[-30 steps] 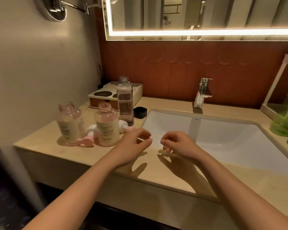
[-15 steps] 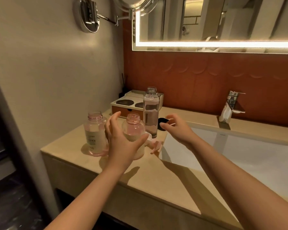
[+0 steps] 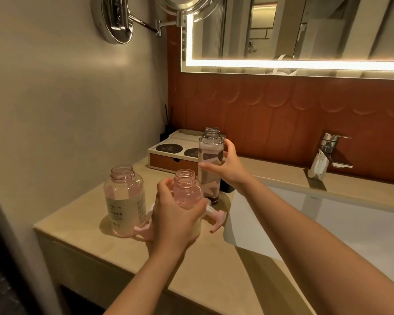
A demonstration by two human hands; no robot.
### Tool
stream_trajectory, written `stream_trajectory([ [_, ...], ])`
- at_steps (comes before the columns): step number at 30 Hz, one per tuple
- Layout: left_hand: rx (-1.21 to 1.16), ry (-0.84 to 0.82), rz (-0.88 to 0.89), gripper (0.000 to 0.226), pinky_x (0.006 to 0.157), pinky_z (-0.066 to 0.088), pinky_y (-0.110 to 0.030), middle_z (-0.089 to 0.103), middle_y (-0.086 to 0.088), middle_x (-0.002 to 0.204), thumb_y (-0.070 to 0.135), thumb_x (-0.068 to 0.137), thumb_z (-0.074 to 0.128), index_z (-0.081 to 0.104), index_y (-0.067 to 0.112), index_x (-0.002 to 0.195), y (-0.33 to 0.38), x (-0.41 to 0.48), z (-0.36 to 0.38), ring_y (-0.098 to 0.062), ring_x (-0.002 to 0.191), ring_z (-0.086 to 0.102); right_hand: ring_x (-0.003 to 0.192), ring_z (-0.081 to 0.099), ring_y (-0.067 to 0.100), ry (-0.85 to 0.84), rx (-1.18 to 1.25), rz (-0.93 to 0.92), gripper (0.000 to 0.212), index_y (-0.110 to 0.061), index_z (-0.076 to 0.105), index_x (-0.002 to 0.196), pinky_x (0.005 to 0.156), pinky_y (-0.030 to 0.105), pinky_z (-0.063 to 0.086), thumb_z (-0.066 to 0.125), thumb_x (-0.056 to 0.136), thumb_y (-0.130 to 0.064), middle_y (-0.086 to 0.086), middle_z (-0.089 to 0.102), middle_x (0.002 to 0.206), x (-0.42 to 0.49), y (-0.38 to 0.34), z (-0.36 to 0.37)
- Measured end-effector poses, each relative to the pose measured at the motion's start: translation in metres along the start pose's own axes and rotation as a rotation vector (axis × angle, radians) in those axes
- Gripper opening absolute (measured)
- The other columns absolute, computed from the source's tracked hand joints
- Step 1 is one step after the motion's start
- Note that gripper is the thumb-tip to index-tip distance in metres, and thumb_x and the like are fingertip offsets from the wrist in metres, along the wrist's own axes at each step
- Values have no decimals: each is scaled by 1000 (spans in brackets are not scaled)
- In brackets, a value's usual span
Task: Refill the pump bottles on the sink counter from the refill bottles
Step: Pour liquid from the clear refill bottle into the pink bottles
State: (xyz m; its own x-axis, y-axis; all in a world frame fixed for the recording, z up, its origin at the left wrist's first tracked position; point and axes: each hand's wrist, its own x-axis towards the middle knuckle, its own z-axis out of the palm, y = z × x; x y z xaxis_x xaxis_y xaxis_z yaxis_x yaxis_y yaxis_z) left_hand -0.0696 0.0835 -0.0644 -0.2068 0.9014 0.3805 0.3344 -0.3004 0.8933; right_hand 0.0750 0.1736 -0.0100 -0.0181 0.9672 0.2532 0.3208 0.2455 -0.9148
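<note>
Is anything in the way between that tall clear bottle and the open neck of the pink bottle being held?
Nothing visible. The right hand holds the tall clear bottle just behind the pink bottle, which the left hand grips. Both necks are uncapped; a pink pump head lies on the counter beside them.

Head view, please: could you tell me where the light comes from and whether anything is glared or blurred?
Head view: the mirror's light strip is the main source, blown white; shadows fall toward the camera across the counter; the unheld pink bottle looks sharp.
</note>
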Motion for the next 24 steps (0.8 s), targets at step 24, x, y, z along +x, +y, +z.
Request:
stream_trajectory([
  [24,68,10,9,80,77,39,-20,53,3,124,33,65,83,35,25,129,-5,5,-1,-9,100,48,101,59,14,270,-129,-274,69,-25,39,118,81,30,55,83,64,-31,-6,57,112,-13,0,-16],
])
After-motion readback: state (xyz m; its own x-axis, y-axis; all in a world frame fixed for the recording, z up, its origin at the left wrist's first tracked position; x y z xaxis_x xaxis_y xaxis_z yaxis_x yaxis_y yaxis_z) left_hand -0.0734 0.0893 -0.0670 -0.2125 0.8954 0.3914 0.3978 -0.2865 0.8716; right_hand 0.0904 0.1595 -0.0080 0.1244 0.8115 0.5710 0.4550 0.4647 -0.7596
